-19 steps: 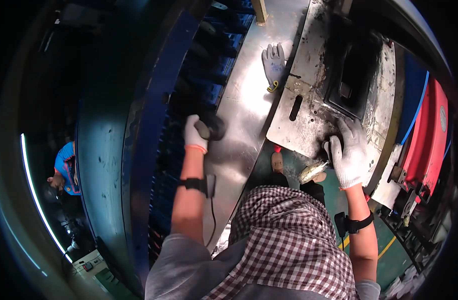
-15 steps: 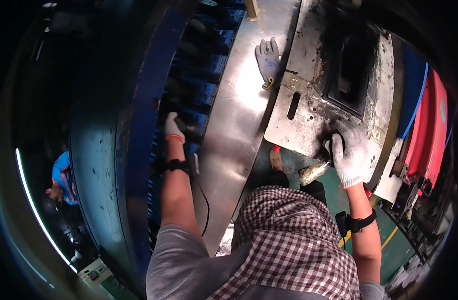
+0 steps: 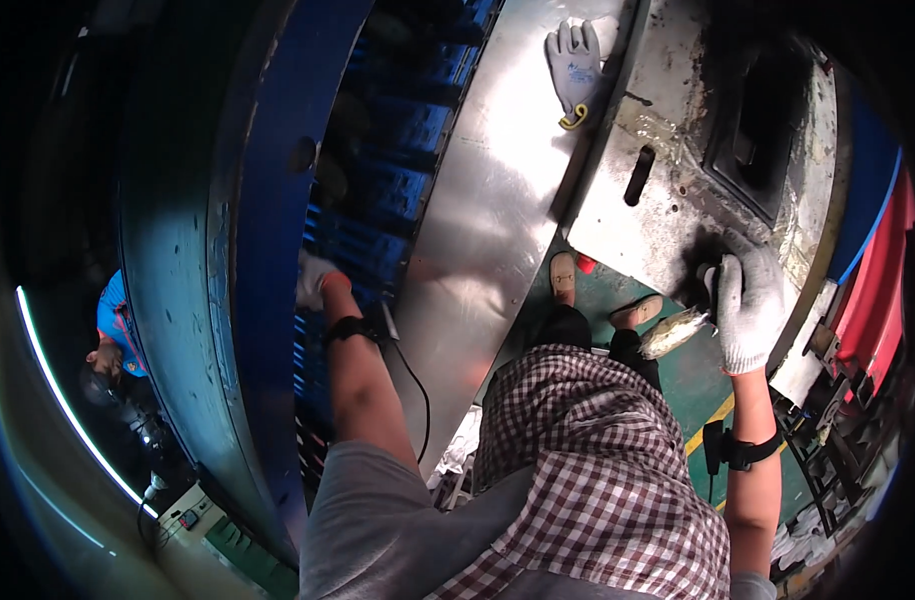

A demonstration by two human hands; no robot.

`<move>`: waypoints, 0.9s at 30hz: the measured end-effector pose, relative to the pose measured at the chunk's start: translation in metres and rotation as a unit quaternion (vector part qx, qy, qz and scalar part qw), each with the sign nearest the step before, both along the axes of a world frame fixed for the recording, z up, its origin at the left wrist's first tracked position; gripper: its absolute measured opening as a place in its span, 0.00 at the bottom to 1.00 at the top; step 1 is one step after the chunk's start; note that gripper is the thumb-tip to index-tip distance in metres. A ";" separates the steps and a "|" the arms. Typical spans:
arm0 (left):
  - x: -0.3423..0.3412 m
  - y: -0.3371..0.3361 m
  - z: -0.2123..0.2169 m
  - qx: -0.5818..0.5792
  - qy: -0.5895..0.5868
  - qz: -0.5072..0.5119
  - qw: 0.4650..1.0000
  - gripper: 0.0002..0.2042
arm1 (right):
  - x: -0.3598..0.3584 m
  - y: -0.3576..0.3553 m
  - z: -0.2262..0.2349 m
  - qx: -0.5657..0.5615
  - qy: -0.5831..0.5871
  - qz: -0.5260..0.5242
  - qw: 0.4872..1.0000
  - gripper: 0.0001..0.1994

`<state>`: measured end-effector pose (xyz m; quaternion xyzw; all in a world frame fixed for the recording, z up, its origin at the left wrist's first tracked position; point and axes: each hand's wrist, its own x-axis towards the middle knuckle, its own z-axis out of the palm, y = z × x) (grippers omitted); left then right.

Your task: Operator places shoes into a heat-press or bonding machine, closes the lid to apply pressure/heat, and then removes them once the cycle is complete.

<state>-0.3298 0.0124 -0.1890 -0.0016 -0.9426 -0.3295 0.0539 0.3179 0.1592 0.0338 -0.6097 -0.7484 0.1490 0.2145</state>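
Note:
My left hand (image 3: 319, 281), in a white glove with an orange cuff, reaches into the dark blue machine opening. Its fingers are partly hidden by the blue frame, so I cannot see whether it holds anything. At the near edge of a stained metal plate (image 3: 618, 225) is my right hand (image 3: 753, 310), also white-gloved. Its fingers curl round a dark part that is mostly hidden. A pale, wrapped, handle-like piece (image 3: 673, 333) sticks out to the left beside the thumb; whether it joins that dark part is unclear.
A grey work glove (image 3: 575, 70) lies on the shiny metal ledge (image 3: 478, 230). A black recessed frame (image 3: 763, 130) sits in the stained plate. Beyond the blue machine frame (image 3: 278, 170) is another person (image 3: 118, 325). Red equipment (image 3: 878, 280) stands at right.
My left hand has moved left and slightly down, partly behind the blue frame. My right hand keeps its curled grip at the plate's edge. The whole view has shifted.

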 end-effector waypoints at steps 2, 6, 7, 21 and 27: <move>-0.039 -0.058 -0.021 0.043 -0.084 0.118 0.989 0.38 | 0.001 -0.001 -0.004 -0.003 0.001 0.005 1.000 0.12; -0.097 -0.111 -0.039 0.222 -0.403 0.103 0.882 0.34 | 0.007 -0.002 -0.010 -0.029 -0.032 0.004 0.999 0.11; -0.100 -0.114 -0.035 0.240 -0.492 0.068 0.834 0.31 | 0.008 -0.002 -0.011 -0.051 -0.064 -0.007 0.997 0.13; 0.077 -0.150 0.009 0.446 -0.375 -0.061 0.810 0.25 | 0.003 -0.007 -0.001 0.008 -0.093 0.003 0.996 0.10; 0.059 -0.086 -0.006 0.218 -0.370 -0.032 0.903 0.32 | 0.000 -0.008 0.006 0.012 -0.119 0.001 0.993 0.11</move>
